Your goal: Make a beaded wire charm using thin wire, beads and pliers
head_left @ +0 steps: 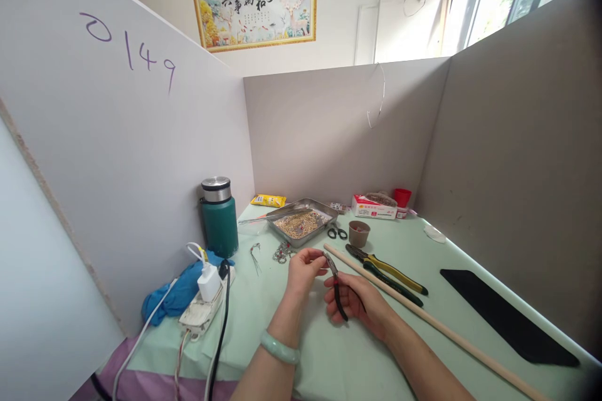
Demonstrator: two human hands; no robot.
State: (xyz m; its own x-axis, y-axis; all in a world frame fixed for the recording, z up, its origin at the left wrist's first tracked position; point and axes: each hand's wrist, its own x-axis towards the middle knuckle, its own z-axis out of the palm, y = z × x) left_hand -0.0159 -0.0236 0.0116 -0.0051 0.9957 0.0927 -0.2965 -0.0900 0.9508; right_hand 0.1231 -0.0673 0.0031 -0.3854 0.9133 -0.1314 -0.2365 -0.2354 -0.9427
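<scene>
My right hand (360, 302) is wrapped around small black-handled pliers (335, 282), whose metal jaws point up and to the left. Thumb and fingers of my left hand (306, 265) are pinched together right at the jaw tips. Whatever lies between those fingers is too small to make out. A pale green bangle (279, 348) circles my left wrist. Just beyond the left hand is a small heap of metal chain (283, 252) with red bits. Several thin wire pieces (254, 257) lie farther left.
A metal tray (297, 240) of gold beads sits at the back, with scissors (337, 233) and a brown cup (359, 234) beside it. Larger pliers (395, 270), a wooden rod (423, 313) and a black sheet (505, 313) lie right. A green bottle (219, 219) and power strip (207, 304) stand left.
</scene>
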